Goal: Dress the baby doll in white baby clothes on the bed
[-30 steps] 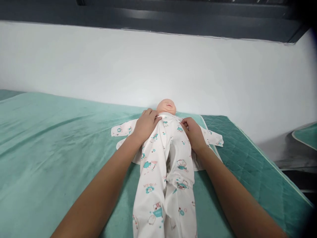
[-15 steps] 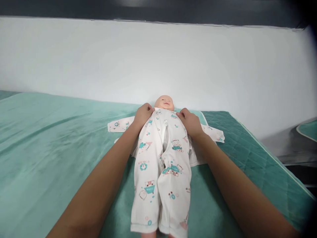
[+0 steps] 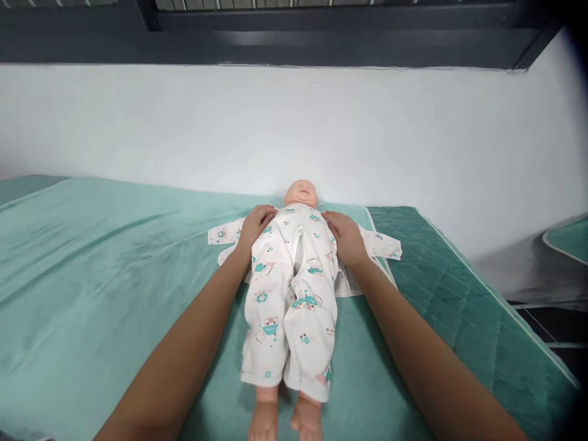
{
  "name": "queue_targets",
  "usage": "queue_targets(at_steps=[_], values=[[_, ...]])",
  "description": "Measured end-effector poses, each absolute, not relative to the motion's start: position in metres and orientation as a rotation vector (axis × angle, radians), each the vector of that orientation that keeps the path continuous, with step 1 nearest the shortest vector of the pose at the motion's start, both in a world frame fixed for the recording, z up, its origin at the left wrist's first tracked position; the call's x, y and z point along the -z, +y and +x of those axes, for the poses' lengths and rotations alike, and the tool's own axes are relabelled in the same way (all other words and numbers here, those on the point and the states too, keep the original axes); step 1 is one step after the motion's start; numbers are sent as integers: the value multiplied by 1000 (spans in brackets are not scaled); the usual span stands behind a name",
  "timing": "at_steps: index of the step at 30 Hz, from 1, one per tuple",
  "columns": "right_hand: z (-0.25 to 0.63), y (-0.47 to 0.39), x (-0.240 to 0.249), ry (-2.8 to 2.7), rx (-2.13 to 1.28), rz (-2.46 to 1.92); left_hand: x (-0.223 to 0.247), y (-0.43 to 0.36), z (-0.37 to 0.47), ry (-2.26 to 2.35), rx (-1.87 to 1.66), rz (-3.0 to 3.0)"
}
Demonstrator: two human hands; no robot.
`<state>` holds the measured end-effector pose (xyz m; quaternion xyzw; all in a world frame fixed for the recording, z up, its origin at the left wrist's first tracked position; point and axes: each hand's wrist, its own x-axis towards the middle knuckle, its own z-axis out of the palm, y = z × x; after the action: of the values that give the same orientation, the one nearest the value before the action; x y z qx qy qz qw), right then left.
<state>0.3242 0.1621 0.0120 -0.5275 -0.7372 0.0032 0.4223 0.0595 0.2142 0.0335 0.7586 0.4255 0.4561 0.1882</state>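
Note:
A baby doll [image 3: 301, 192] lies on its back on the bed, head by the wall and bare feet [image 3: 263, 421] towards me. White printed baby pants [image 3: 269, 300] cover it from the chest to above the ankles. A matching long-sleeved baby top [image 3: 386, 246] lies spread out under it, sleeves out to both sides. My left hand [image 3: 258, 228] rests against the left upper edge of the pants, fingers extended. On the other side my right hand [image 3: 345, 237] touches the pants near the waistband, its fingers stretched and thumb apart. Both palms are hidden.
A light green sheet [image 3: 101, 269] covers the bed, with a darker quilted green cover [image 3: 450, 294] at the right edge. The white wall [image 3: 275, 122] stands behind the doll's head. A dark metal frame [image 3: 321, 37] runs overhead.
My fingers have loosened from a pinch on the waistband and lie along the pants' sides. The view has shifted back, so the doll's feet now show.

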Motion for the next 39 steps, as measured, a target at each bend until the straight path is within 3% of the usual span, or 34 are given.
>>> queue_targets(at_steps=[5, 8, 14, 20, 31, 39], values=[[320, 141, -6, -1759, 111, -1326, -24, 173, 49, 1262, -1469, 2156], [318, 132, -9, -1685, 120, -1391, -26, 157, 45, 1429, -1386, 2222], [317, 130, -12, -1550, -264, -1495, -35, 152, 41, 1391, -1046, 2202], [317, 133, -15, -1503, -429, -1699, -33, 153, 39, 1275, -1013, 2021], [309, 126, -26, -1097, -883, -1343, -55, 137, 56, 1128, -1030, 1231], [319, 117, -41, -1212, -1093, -1271, -45, 135, 69, 950, -950, 768]])
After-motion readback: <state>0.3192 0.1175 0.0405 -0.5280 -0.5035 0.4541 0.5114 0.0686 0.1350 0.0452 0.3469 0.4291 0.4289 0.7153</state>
